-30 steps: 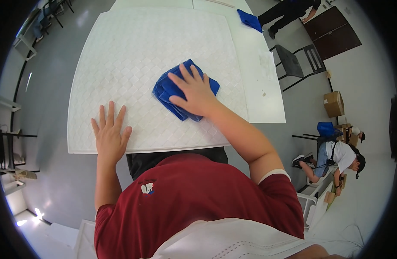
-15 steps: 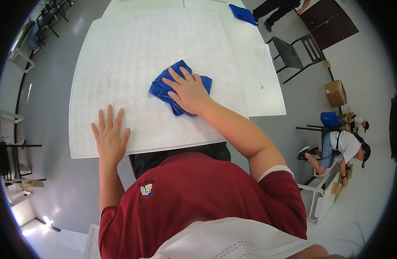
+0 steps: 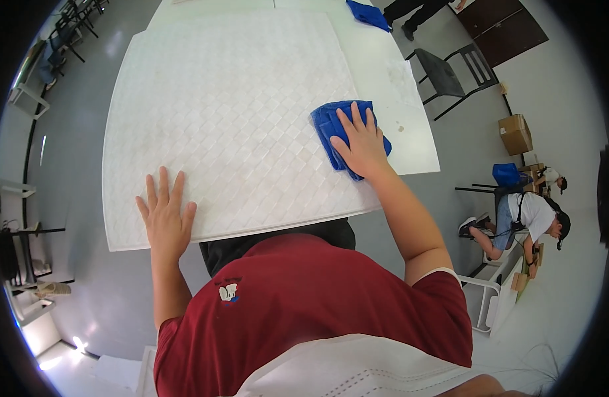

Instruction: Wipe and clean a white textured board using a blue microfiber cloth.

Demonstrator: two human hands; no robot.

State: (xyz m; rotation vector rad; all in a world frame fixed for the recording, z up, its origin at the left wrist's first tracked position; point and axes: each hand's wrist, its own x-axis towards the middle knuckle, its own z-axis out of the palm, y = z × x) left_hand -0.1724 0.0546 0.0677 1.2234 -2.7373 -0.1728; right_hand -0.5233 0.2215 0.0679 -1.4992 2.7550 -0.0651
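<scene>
My right hand (image 3: 361,144) presses down on a folded blue cloth (image 3: 327,128), fingers spread over its top. The cloth lies at the right edge of a white quilted mat (image 3: 218,112) with a woven diamond pattern. Flat on the mat's near left part rests my left hand (image 3: 167,221), its fingers stretched apart and nothing in it. The cloth's underside is hidden against the surface.
White table top (image 3: 410,149) shows beyond the mat's right edge. A second blue cloth (image 3: 369,14) lies at the far right. Past the table stand a dark chair (image 3: 443,73), a cardboard box (image 3: 515,134) and a seated person (image 3: 529,215).
My right hand has slid the blue cloth to the right, from the mat's middle to its right edge. My left hand stays on the mat in nearly the same spot.
</scene>
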